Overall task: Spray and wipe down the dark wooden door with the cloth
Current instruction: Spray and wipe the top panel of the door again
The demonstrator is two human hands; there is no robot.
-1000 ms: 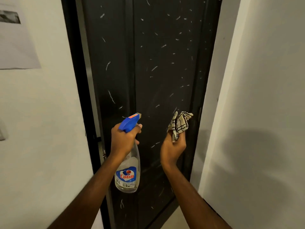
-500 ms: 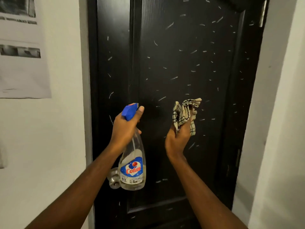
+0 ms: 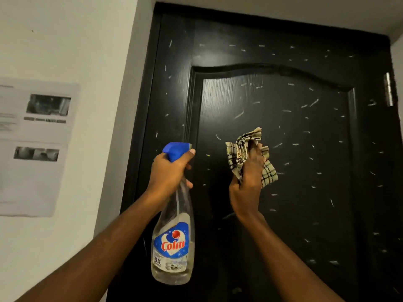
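The dark wooden door (image 3: 294, 149) fills the middle and right, flecked with many small white marks. My left hand (image 3: 169, 171) grips the neck of a clear spray bottle (image 3: 172, 243) with a blue trigger head and a "Colin" label, nozzle pointing at the door. My right hand (image 3: 246, 182) holds a crumpled beige checked cloth (image 3: 244, 147), raised close in front of the door's raised panel. Whether the cloth touches the wood is unclear.
A white wall (image 3: 65, 40) stands on the left with printed sheets of paper (image 3: 37, 147) stuck to it. A metal hinge (image 3: 388, 89) shows at the door's right edge. White wall runs above the door frame.
The view has tilted upward to the door's upper panel and top frame. Both hands have risen with it, still holding the bottle and the cloth. The door knob has dropped out of view.
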